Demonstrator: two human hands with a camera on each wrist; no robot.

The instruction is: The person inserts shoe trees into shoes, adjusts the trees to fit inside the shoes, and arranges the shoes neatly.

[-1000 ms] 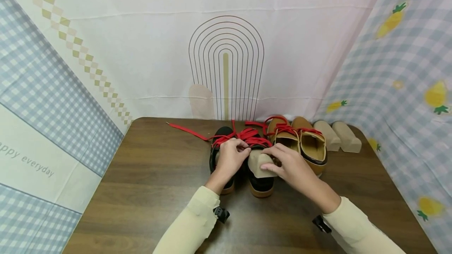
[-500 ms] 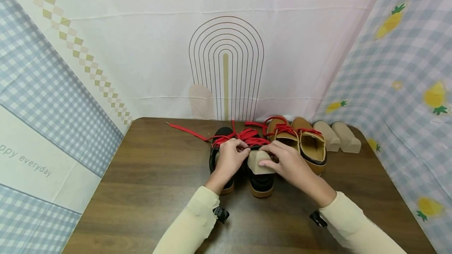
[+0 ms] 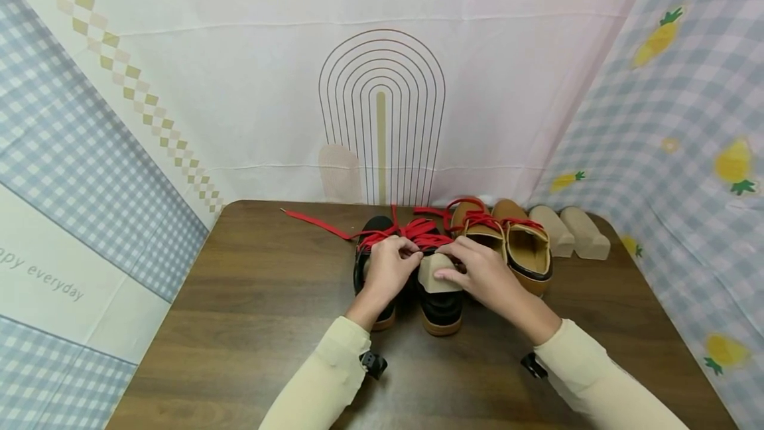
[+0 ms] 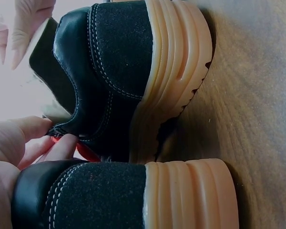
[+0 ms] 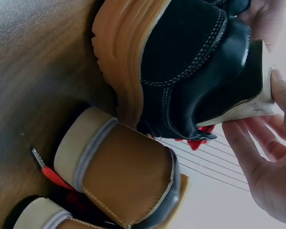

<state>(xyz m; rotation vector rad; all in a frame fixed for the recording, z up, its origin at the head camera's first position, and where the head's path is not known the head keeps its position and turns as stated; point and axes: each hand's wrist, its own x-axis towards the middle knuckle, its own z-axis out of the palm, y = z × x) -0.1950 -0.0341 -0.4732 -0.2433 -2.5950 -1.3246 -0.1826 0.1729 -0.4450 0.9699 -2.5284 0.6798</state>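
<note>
My right hand [image 3: 492, 277] grips a beige shoe insert [image 3: 431, 279], thumb on its back end and fingers along its far right side. The insert's front sits inside the opening of the right-hand black shoe [image 3: 443, 314], while its blunt heel end sticks up out of the collar. In the left wrist view my left hand [image 4: 9, 143] pinches the edge of that shoe's opening, near the red laces [image 3: 426, 234]. Beneath the left hand stands the other black shoe [image 3: 377, 223], largely hidden; a bit of beige shows in its opening.
A pair of brown shoes [image 3: 540, 276] with red laces stands close to the right of the black pair. Two more beige inserts [image 3: 587, 236] lie at the table's back right corner. One loose red lace [image 3: 319, 219] stretches left across the wooden table [image 3: 256, 297].
My right hand has moved slightly forward and left, and the insert has gone deeper into the black shoe, its heel end tipping down less over the collar. The left hand has stayed put.
</note>
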